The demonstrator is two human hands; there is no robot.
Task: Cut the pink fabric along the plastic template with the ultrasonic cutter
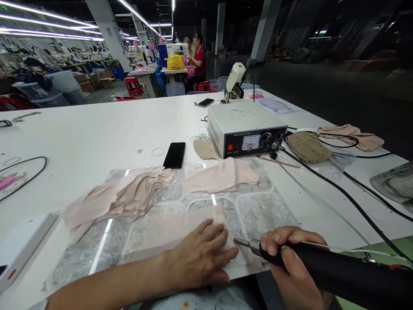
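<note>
My left hand (206, 252) lies with spread fingers on a thin pale pink fabric piece (174, 226), pressing it against a grey marbled mat (258, 211). In my right hand (297, 262) is a black handheld ultrasonic tool (342, 271) with a metal tip. That tip points left and meets the right edge of the fabric, close to my left fingertips. Beyond my left hand, a layered stack of pink fabric pieces (129, 196) lies on the left of the mat. Another small pile of pink fabric (222, 175) rests at the mat's back.
A control box (248, 129) with dials stands behind the mat, and a black cable (342, 193) runs from it along the right. A phone (174, 155) touches the mat's back edge. Brown card patterns (308, 147) lie at right, a white device (26, 247) at left. A person (198, 58) sits far back.
</note>
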